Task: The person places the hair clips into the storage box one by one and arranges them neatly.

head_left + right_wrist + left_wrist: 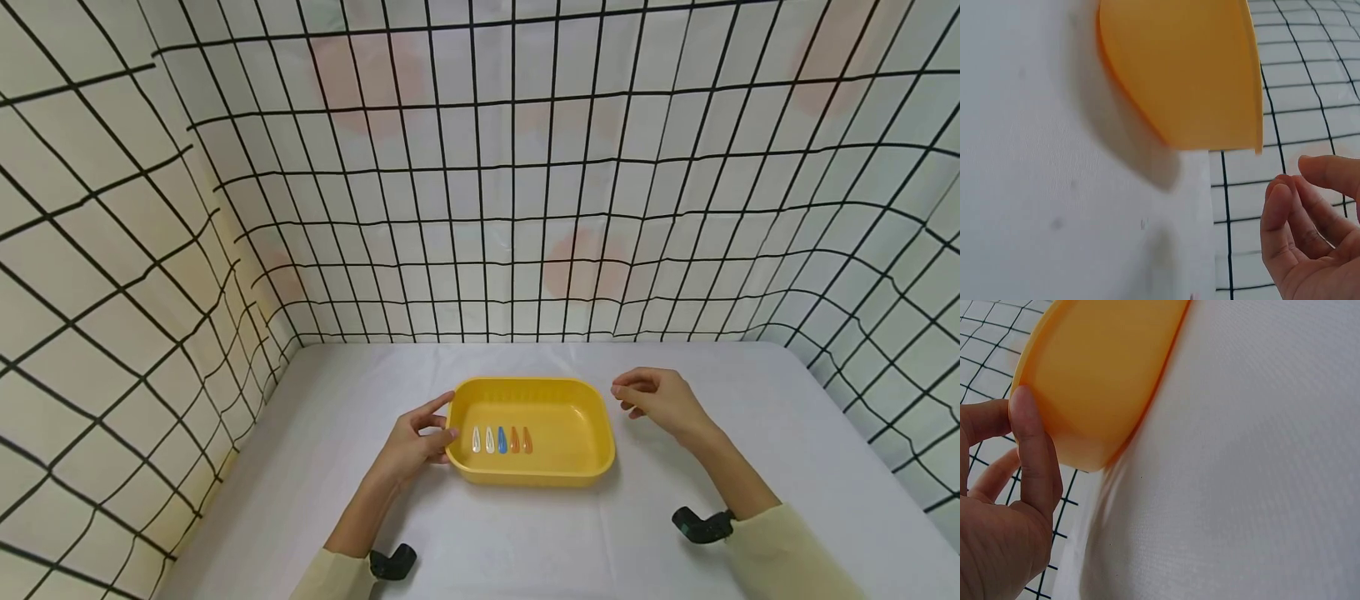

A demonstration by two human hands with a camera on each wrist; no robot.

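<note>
A shallow yellow plastic tray (562,477) stands on the white-covered table. My left hand (416,442) grips its left end, with the thumb over the rim and fingers along the outer wall; the left wrist view shows the thumb (1030,425) against the tray. In the tray's left half lies a row of snap hair clips: two white clips (490,440), a blue clip (502,440) and two orange clips (528,440). Off the tray's right end hovers my right hand (656,400), fingers loosely bent and nothing between them. The thumb and fingertips stand apart in the right wrist view.
White cloth (525,542) covers the table. Behind it and at both sides rise pale walls with a black wire grid (513,217). A black wrist device (393,563) sits at my left cuff, and another black wrist device (703,527) at my right.
</note>
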